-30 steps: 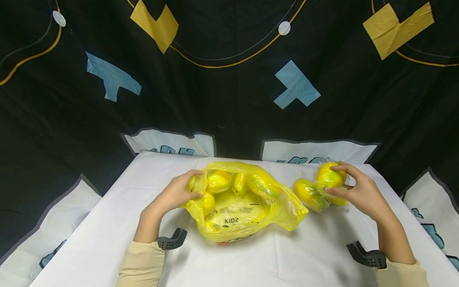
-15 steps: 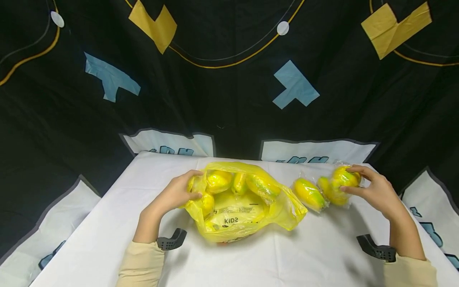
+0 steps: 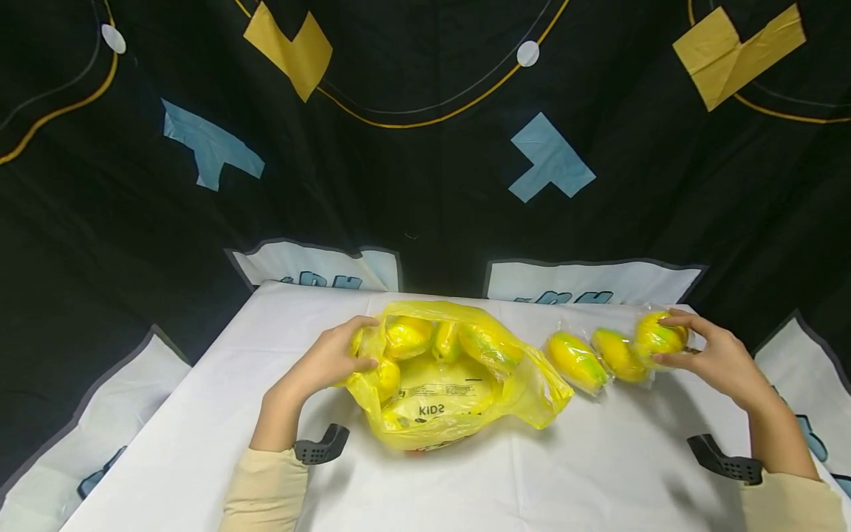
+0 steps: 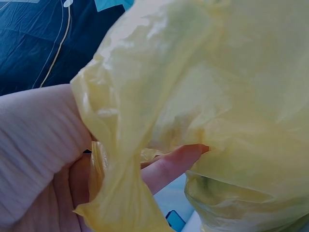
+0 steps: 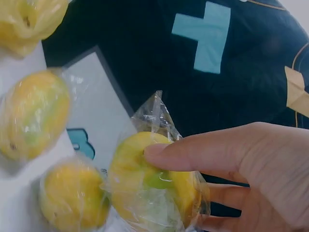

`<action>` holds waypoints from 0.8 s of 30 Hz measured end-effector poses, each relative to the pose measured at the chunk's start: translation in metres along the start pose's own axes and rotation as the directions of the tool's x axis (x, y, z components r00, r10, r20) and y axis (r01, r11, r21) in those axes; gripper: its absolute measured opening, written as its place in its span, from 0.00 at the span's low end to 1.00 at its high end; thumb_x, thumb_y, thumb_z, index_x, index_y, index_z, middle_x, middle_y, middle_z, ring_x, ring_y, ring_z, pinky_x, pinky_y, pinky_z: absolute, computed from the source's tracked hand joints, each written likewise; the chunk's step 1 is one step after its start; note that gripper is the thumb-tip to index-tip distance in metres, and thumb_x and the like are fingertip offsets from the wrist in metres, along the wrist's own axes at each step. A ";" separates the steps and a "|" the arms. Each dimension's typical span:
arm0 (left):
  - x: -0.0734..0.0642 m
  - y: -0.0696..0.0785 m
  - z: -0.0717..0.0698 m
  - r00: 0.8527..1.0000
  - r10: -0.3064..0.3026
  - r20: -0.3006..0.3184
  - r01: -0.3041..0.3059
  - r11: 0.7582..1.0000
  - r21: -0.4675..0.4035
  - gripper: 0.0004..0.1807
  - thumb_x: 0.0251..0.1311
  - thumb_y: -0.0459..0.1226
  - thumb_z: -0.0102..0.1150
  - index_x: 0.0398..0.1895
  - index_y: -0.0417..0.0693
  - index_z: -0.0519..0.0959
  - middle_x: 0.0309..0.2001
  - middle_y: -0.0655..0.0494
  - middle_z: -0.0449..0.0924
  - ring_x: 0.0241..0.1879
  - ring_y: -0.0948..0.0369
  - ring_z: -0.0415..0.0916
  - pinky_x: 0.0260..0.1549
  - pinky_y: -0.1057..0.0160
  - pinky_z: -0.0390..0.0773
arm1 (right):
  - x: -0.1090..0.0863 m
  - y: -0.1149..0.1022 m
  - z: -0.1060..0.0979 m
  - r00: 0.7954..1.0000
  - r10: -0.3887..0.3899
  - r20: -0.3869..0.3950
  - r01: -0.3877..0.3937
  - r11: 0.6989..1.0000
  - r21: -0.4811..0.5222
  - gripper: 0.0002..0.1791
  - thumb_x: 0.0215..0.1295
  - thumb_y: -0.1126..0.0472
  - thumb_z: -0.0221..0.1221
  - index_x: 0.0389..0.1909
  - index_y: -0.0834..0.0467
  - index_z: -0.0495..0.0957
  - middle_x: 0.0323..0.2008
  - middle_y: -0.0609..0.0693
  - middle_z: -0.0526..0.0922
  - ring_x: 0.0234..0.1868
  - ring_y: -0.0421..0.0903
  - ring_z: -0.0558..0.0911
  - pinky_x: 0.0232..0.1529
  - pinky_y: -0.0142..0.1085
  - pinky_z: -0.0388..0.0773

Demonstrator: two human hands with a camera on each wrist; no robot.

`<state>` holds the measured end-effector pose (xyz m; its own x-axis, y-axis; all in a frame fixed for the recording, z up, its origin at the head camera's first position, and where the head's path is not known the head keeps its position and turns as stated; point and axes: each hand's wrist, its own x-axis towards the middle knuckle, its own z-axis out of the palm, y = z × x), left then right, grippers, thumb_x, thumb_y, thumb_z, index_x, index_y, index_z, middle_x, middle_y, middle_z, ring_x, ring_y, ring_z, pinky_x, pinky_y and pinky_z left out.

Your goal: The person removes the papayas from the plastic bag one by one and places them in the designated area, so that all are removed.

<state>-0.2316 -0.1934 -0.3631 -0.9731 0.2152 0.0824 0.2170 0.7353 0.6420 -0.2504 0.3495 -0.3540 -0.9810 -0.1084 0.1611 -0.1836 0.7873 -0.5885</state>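
Note:
In the head view, a yellow plastic bag (image 3: 439,436) printed "KIDS" lies with its mouth spread. Several yellow-green fruits that look like mangoes (image 3: 407,338) show inside it. My left hand (image 3: 332,357) grips the bag's left rim; in the left wrist view, the film hides part of the fingers. On the right, my right hand (image 3: 721,362) holds a mango (image 3: 658,334) in clear wrap between thumb and fingers. The right wrist view shows the thumb on its top. Two more wrapped mangoes, one (image 3: 577,362) near the bag and one (image 3: 620,355) beside the held one, lie on the table.
A white cloth covers the table (image 3: 592,465). Behind it hangs a black curtain (image 3: 432,199) with blue and gold tape pieces. White printed panels (image 3: 592,281) hang past the far edge.
My right hand has moved to the right with its mango, from above the other mangoes to the right end of their row. My left hand and the bag have stayed in place.

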 end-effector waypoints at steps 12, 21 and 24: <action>0.000 0.000 0.000 1.000 -0.019 0.005 0.019 1.000 -0.006 0.37 0.52 0.32 0.68 0.67 0.45 0.66 0.63 0.43 0.70 0.56 0.47 0.70 0.55 0.45 0.72 | 0.002 0.019 -0.013 0.998 0.034 0.047 -0.033 0.999 -0.037 0.38 0.59 0.51 0.66 0.63 0.68 0.65 0.66 0.76 0.54 0.59 0.75 0.56 0.47 0.76 0.59; -0.001 0.001 -0.001 1.000 -0.013 0.006 0.013 1.000 -0.008 0.36 0.52 0.32 0.68 0.67 0.45 0.66 0.62 0.42 0.71 0.54 0.49 0.71 0.54 0.46 0.73 | 0.001 0.026 -0.014 0.996 0.055 0.077 -0.053 0.998 -0.024 0.38 0.59 0.52 0.66 0.64 0.69 0.64 0.65 0.78 0.54 0.58 0.75 0.55 0.46 0.76 0.58; 0.000 0.001 -0.001 1.000 -0.017 0.006 0.017 1.000 -0.004 0.36 0.52 0.32 0.68 0.66 0.45 0.67 0.62 0.42 0.71 0.53 0.49 0.71 0.54 0.46 0.73 | 0.001 0.029 -0.013 0.996 0.048 0.077 -0.047 0.999 -0.011 0.38 0.59 0.53 0.66 0.64 0.69 0.64 0.66 0.78 0.54 0.59 0.75 0.55 0.46 0.76 0.58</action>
<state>-0.2314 -0.1937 -0.3614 -0.9762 0.2063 0.0673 0.2002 0.7363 0.6463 -0.2561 0.3798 -0.3601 -0.9906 -0.1170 0.0713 -0.1365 0.7981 -0.5868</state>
